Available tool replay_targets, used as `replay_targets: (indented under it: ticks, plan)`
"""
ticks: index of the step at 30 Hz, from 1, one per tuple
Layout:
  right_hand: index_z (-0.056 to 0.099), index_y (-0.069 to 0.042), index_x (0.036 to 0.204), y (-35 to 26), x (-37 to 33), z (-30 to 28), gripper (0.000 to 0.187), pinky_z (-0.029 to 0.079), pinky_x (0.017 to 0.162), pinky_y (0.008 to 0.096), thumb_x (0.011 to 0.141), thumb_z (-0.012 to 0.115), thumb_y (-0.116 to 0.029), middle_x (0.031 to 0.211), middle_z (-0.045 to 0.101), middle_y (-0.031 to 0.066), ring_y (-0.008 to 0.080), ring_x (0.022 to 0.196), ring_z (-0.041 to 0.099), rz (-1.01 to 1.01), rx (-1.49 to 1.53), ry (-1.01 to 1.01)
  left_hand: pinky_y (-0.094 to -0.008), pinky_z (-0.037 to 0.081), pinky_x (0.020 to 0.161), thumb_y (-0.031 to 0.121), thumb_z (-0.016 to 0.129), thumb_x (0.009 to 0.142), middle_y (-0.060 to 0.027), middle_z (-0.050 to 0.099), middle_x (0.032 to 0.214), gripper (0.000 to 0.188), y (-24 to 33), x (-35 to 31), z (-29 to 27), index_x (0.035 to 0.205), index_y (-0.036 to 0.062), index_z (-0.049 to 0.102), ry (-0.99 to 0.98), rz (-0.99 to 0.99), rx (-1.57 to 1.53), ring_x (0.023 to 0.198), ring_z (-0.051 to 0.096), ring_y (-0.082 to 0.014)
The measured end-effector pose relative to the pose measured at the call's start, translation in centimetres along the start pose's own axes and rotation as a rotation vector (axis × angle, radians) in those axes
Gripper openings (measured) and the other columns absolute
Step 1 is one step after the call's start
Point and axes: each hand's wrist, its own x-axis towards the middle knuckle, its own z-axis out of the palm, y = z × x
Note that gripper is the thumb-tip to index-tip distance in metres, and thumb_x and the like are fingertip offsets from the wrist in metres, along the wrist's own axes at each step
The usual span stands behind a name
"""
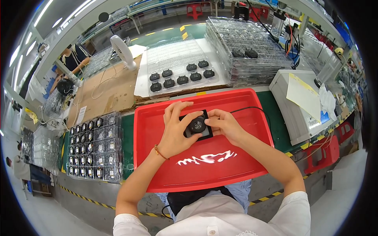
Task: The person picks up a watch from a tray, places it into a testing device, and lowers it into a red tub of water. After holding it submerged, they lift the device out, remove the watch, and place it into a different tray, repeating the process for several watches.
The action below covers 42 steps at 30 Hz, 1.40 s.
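Over the red tray, a small black round device sits on a black square block. The thumb and index finger of my left hand close around the device's sides, while its other fingers stretch out above the tray. My right hand grips the right edge of the block, its thumb near the device. Some of the right fingers are hidden behind the block. A black cable runs off to the right from behind that hand.
At left lies a clear tray of small round parts. Beyond the red tray, another clear tray holds several black devices. Stacked clear trays stand far right, near a grey machine. A white fan stands on cardboard.
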Motion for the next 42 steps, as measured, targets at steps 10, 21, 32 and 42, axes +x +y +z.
replay_targets:
  ticks: [10,21,32,42]
  plan:
    - [0.052,-0.005,0.098,0.3,-0.2,0.1,0.022,0.052,0.070,0.0284,0.081,0.062,-0.012,0.091,0.058,0.0046,0.0135,0.083,0.060,0.017,0.036,-0.045,-0.0420,0.032,0.099,0.011,0.075,0.056,-0.0094,0.038,0.127,0.058,-0.9,-0.3,0.0,0.111,0.0144,0.057,-0.151,-0.148,-0.395,0.121,0.032,-0.0301]
    - [0.053,-0.004,0.100,-0.1,-0.1,0.2,0.027,0.052,0.065,0.0255,0.078,0.066,-0.012,0.090,0.059,0.0067,0.0128,0.079,0.060,-0.057,0.023,-0.030,-0.0448,0.031,0.099,0.013,0.074,0.056,-0.0109,0.036,0.127,0.057,-1.0,-0.5,0.4,0.110,0.0156,0.056,-0.113,-0.156,-0.399,0.119,0.031,-0.0342]
    - [0.053,-0.002,0.100,0.1,-0.2,0.3,0.030,0.051,0.064,0.0234,0.077,0.068,-0.011,0.089,0.060,0.0070,0.0116,0.077,0.061,-0.092,-0.015,0.021,-0.0325,0.038,0.095,0.010,0.065,0.080,-0.0141,0.041,0.123,0.071,-2.2,-0.8,1.8,0.134,0.0077,0.018,-0.060,-0.516,-1.162,0.114,0.042,-0.0192]
    - [0.054,-0.002,0.098,0.1,-0.1,0.4,0.028,0.050,0.063,0.0222,0.076,0.069,-0.010,0.089,0.060,0.0074,0.0108,0.075,0.060,-0.154,-0.051,0.056,-0.0298,0.044,0.089,0.008,0.058,0.085,-0.0132,0.046,0.114,0.062,-1.9,-1.0,1.7,0.131,0.0103,0.017,-0.133,-0.671,-1.369,0.106,0.048,-0.0172]
